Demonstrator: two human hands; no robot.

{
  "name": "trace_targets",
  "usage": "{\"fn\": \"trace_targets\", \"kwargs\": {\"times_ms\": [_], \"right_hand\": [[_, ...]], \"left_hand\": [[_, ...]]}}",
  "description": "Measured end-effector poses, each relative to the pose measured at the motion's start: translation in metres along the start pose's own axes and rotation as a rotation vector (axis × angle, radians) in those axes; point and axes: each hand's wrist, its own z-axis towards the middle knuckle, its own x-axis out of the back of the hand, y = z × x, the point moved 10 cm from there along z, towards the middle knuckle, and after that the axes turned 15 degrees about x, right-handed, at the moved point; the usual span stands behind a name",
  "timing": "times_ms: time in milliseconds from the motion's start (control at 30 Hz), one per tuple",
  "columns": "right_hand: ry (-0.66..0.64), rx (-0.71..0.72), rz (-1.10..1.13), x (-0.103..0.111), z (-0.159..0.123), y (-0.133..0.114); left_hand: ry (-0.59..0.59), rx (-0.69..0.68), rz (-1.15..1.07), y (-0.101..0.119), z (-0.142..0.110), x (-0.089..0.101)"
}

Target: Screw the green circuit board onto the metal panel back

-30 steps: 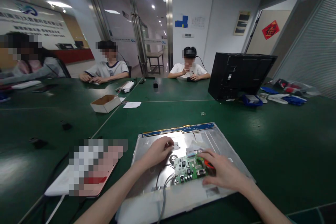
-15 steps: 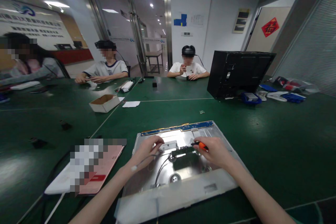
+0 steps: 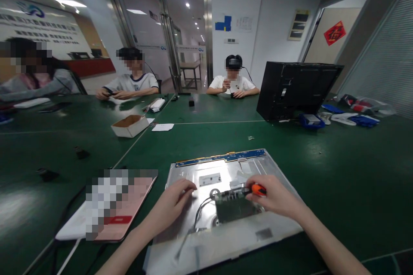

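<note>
A flat metal-backed display panel (image 3: 190, 219) lies in front of me on the table. A thin blue circuit strip (image 3: 222, 157) runs along its far edge. On the panel sits a green circuit board (image 3: 235, 209), with thin dark cables (image 3: 197, 212) trailing from its left side. My right hand (image 3: 274, 193) grips a screwdriver (image 3: 259, 189) by its orange-and-black handle. Its shaft points left along the board's far edge; where the tip ends is unclear. My left hand (image 3: 176, 200) rests over the panel's left side, fingers loosely bent and apart, with nothing visible in them.
Left of the panel lie a pink-and-white flat item (image 3: 138, 206), partly blurred out, and a white cable (image 3: 69, 255). Farther off are an open white box (image 3: 129, 126) and a large black casing (image 3: 297, 90), beside gloves (image 3: 363, 120). Three people sit across the table.
My left hand has drawn back towards me from the metal bracket. The green board and my right hand with the screwdriver have shifted nearer and slightly right. The loose cable end now lies lower.
</note>
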Motion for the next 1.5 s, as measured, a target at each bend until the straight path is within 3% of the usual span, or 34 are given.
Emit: {"fn": "trace_targets", "kwargs": {"times_ms": [167,333,567,733,933,1267,1500], "right_hand": [[-0.158,-0.037,-0.114,-0.029,-0.026,-0.001],[-0.145,-0.053,-0.216,-0.038,-0.029,0.003],[-0.189,-0.022,-0.332,-0.048,-0.032,-0.002],[-0.153,-0.031,-0.280,-0.029,-0.029,0.001],[-0.058,-0.109,-0.223,-0.005,-0.031,0.021],[-0.068,-0.214,-0.340,0.014,-0.051,0.071],[-0.101,-0.147,-0.348,0.008,-0.034,0.073]], "left_hand": [[-0.006,-0.017,0.002,0.006,-0.003,-0.002],[-0.044,-0.061,0.019,0.018,0.002,-0.014],[-0.029,-0.122,0.102,0.021,0.030,-0.024],[-0.004,-0.173,0.155,0.020,0.039,-0.032],[0.057,-0.240,0.189,0.014,0.034,-0.039],[0.099,-0.284,0.251,0.006,0.028,-0.046],[0.060,-0.254,0.236,0.012,0.037,-0.045]]}}
